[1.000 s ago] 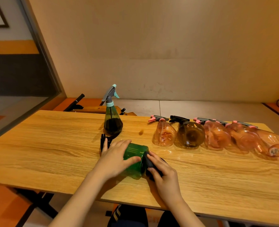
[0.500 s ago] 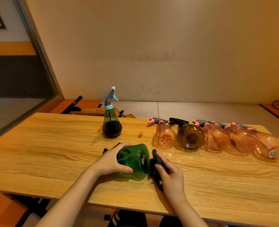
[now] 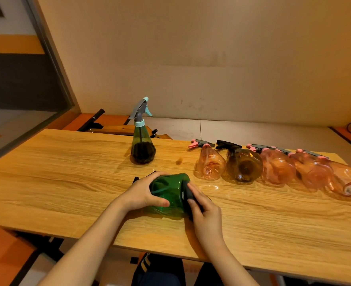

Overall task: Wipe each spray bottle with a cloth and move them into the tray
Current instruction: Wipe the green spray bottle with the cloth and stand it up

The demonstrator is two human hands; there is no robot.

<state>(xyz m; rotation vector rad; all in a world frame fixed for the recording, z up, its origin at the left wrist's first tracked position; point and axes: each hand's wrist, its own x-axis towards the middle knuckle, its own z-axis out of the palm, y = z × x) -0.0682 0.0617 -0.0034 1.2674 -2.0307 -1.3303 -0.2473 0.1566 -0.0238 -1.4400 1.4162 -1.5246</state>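
- the green spray bottle (image 3: pixel 170 193) lies on its side near the front edge of the wooden table (image 3: pixel 67 182); its long axis runs left to right, base toward the right hand and dark trigger head poking out left, beyond the left hand.
- the left hand (image 3: pixel 143 193) is curled over the bottle's body, clamping it.
- the right hand (image 3: pixel 206 211) pinches a dark cloth (image 3: pixel 188 193) against the base, so wiping, i judge, runs from base toward the neck.
- no tray is in view.
- farther off stand an upright dark bottle (image 3: pixel 142 149) and a row of orange bottles (image 3: pixel 273 168) lying down.
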